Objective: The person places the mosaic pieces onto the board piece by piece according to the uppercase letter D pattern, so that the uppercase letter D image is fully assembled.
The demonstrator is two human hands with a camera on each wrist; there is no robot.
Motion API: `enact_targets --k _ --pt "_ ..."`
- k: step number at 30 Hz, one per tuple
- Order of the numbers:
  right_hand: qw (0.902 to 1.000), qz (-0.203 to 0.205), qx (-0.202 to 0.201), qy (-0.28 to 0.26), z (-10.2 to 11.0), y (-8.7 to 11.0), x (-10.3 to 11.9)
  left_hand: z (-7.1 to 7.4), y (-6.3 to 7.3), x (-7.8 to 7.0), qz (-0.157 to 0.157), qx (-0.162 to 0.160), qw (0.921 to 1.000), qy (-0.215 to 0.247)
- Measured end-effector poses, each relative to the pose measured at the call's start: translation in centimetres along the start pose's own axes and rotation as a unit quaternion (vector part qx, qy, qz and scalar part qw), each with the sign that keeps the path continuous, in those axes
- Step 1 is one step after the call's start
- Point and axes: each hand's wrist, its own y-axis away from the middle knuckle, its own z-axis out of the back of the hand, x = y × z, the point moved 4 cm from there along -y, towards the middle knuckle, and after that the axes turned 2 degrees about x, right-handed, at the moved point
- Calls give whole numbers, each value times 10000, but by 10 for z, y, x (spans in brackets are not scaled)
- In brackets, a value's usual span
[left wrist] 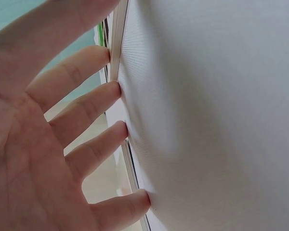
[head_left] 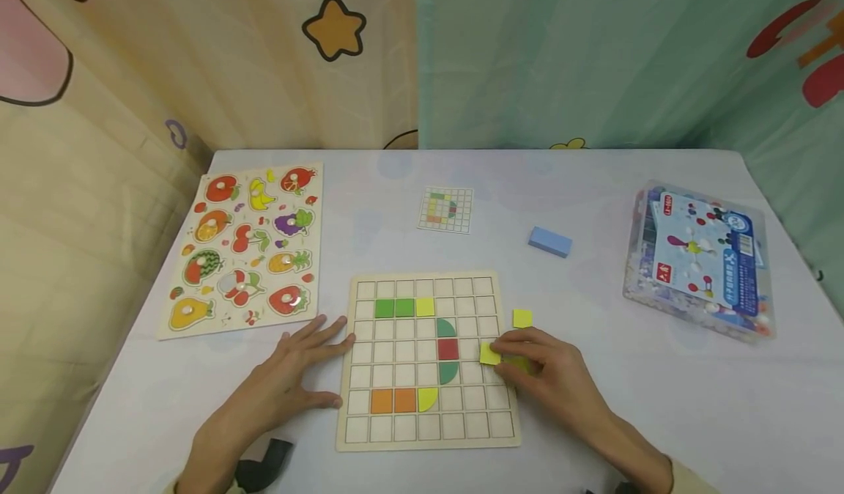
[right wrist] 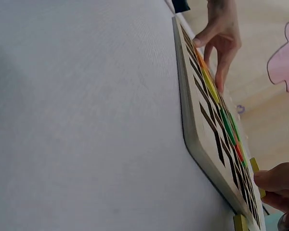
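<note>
A wooden grid board lies flat on the table. On it sit green square tiles, a yellow square tile, a red square tile between two green quarter-round tiles, and orange square tiles beside a yellow quarter-round tile. Fingers spread, my left hand touches the board's left edge. My right hand pinches a yellow square tile over the board's right side. One more yellow tile lies just right of the board, and another yellow piece is partly hidden under the right hand.
A small pattern card lies beyond the board, with a blue block to its right. At the left is a fruit puzzle board. A clear plastic box with a blue label stands at the right.
</note>
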Motion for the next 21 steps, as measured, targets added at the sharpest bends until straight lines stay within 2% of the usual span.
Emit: enact_targets --k 7,11,15,21 --pt "9990 109 363 -231 -18 -13 17 0 0 1 4 19 10000 -6" --pt "9977 368 489 -295 -30 -20 27 0 0 1 -27 10 10000 6" --pt "9959 590 661 -160 -42 -25 38 0 0 1 -48 5 10000 0" --pt "9934 620 960 -114 -60 -32 50 -1 -1 1 8 17 10000 -38"
